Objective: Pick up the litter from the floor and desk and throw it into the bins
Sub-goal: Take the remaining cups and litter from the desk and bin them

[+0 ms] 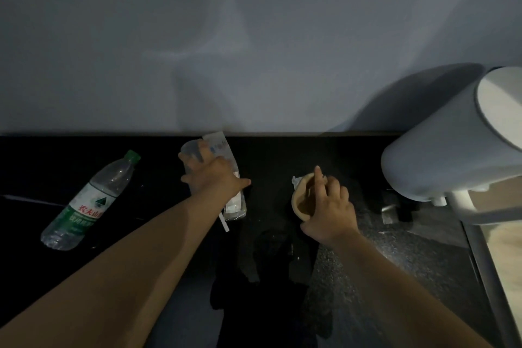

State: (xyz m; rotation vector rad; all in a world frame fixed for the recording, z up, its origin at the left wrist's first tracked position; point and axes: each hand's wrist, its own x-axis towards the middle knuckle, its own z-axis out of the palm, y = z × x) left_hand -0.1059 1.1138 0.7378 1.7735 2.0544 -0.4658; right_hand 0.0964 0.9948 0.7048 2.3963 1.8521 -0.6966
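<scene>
Head view shows me both hands out over the dark table (282, 155), each already on a piece of litter. The left hand (214, 178) has its fingers curled round a clear plastic cup (190, 154), with a white wrapper (223, 147) caught under the palm and a straw (224, 223) poking out below the wrist. The right hand (330, 212) holds a squashed brown paper cup (300, 202) by its rim. Its first finger sticks out straight over the mouth of the cup while the others are bent onto the edge. What I judge matters next is the water bottle (90, 200). It lies on its side on the table, well to the left of the left hand, with its long axis running diagonally. The green cap points up towards the wall and the base points back towards me. The left hand is clearly the nearer one, but it is full, so I reckon it must unload first. I can see no bin here. A pale cylinder on a stand (440, 155) sits at the right, and I cannot tell what it is.
</scene>
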